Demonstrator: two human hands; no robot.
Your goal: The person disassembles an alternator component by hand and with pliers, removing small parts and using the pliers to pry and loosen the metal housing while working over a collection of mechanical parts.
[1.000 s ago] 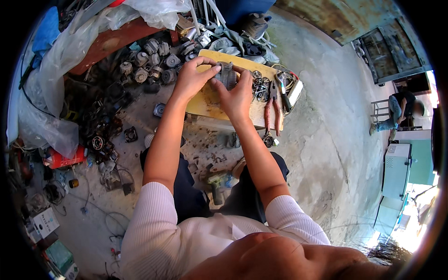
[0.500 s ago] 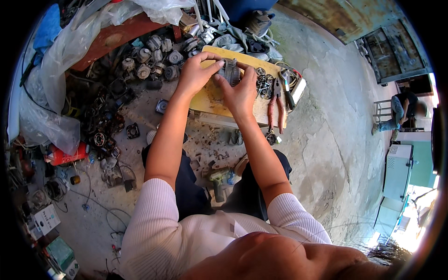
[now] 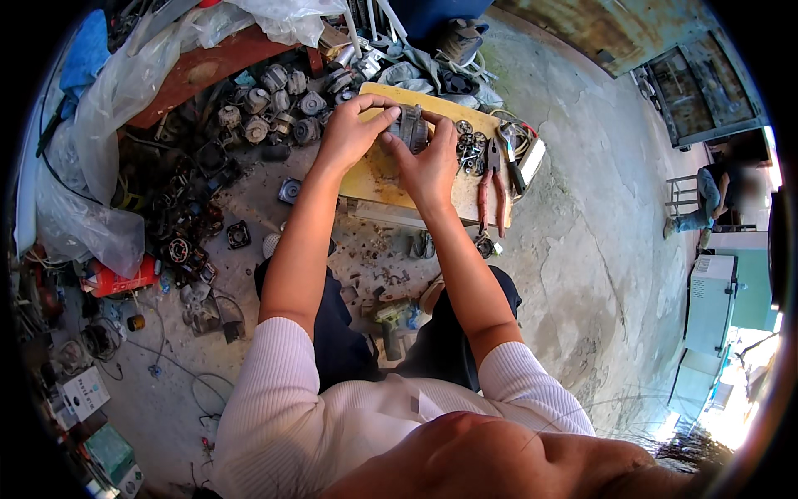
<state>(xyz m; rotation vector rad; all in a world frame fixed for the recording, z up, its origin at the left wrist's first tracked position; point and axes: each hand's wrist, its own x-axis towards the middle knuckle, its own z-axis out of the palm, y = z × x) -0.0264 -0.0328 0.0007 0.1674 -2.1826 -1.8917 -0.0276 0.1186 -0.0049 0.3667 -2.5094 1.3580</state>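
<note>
Both my hands are closed around a grey metal motor part [image 3: 408, 126] over a yellow board [image 3: 374, 176]. My left hand [image 3: 353, 126] grips its left side, thumb and fingers bent round it. On the other side, my right hand [image 3: 431, 163] has its thumb at the front and its fingers over the right edge. Beside my right hand lie several small metal parts and screws [image 3: 470, 153]. Pliers with red handles [image 3: 491, 191] rest at the board's right edge, next to another hand tool with a dark handle [image 3: 511, 158].
Many used motors [image 3: 256, 126] are heaped on the floor to the left, near a red container [image 3: 125, 277] and plastic sheeting [image 3: 91, 158]. A green cordless drill [image 3: 387, 324] lies between my legs. A seated person [image 3: 720, 195] is far right, above a pale cabinet [image 3: 708, 293].
My hands and the motor part have stayed in nearly the same place. The seated person at the far right has shifted slightly.
</note>
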